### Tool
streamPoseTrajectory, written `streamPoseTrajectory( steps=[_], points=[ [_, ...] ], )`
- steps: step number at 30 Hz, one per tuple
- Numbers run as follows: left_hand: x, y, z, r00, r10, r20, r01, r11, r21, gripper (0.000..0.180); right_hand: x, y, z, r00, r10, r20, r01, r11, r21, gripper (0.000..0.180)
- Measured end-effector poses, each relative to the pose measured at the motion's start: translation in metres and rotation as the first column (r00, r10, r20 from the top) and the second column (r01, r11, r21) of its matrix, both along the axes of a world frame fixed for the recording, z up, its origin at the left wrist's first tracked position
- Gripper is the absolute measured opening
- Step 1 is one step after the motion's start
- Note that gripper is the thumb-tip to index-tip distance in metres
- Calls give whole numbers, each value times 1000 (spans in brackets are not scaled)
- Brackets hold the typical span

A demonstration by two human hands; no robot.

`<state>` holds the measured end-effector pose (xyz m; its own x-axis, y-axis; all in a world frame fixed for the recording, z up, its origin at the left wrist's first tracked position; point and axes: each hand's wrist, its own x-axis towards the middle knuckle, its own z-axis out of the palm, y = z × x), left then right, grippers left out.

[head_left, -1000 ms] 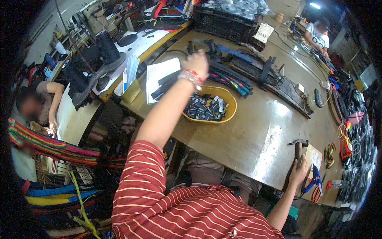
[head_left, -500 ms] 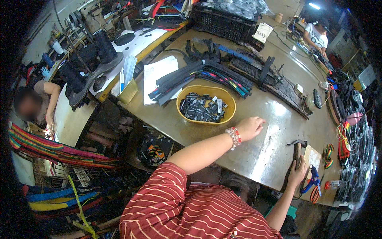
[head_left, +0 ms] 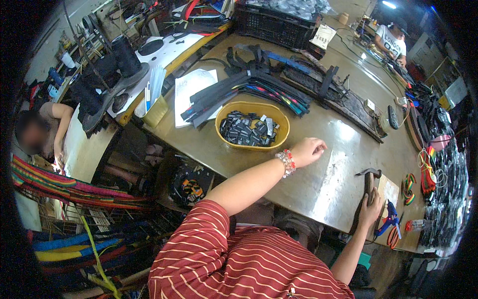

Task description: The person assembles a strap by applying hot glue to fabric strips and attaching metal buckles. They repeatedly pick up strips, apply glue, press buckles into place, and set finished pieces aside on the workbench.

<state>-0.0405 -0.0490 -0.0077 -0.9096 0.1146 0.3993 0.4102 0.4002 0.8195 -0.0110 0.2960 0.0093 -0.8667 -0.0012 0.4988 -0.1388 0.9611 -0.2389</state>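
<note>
My left hand [head_left: 307, 151], with a red and clear bead bracelet [head_left: 287, 163] at its wrist, hovers over the metal-topped table [head_left: 298, 192]. Its fingers curl together; whatever they may hold does not show. Up and to the left of it stands a yellow oval tub [head_left: 219, 133] full of small black pieces [head_left: 247, 128]. At the right, my right hand [head_left: 370, 210] is closed round the handle of a hammer [head_left: 369, 178], its dark head pointing away from me. Beside the hammer lie a pale board [head_left: 388, 192] and a blue glue gun [head_left: 389, 219].
Black straps [head_left: 244, 92] and white papers [head_left: 191, 92] lie beyond the tub. A long dark metal bar [head_left: 343, 105] crosses the table. Orange-handled scissors [head_left: 393, 238] and plastic-wrapped goods [head_left: 448, 194] are at the right. One person [head_left: 392, 41] works far right, another [head_left: 55, 119] at left.
My left hand's fingers have curled in more. My right hand keeps its grip on the hammer, with little movement. The whole view has shifted slightly.
</note>
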Motion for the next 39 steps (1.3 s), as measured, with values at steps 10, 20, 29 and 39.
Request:
streamPoseTrajectory(
  steps=[10, 20, 29, 39],
  points=[
    [2, -2, 3, 1000, -3, -3, 3, 996, -88, 17, -2, 1, -2, 1000, 13, 2, -13, 1000, -6, 39],
    [-31, -1, 33, 990, 128, 54, -97, 915, -392, 16, -12, -1, 15, 984, -26, 176, 31, 999, -25, 36],
    [-160, -47, 56, 742, 668, -58, -599, 621, -505, 41, -73, -30, 14, 979, 206, -7, -206, 976, -72, 35],
    [-162, -54, 55, 863, 378, 334, -432, 896, 103, 19, -94, -33, 14, 968, 199, -155, -221, 965, -143, 22]
  ],
)
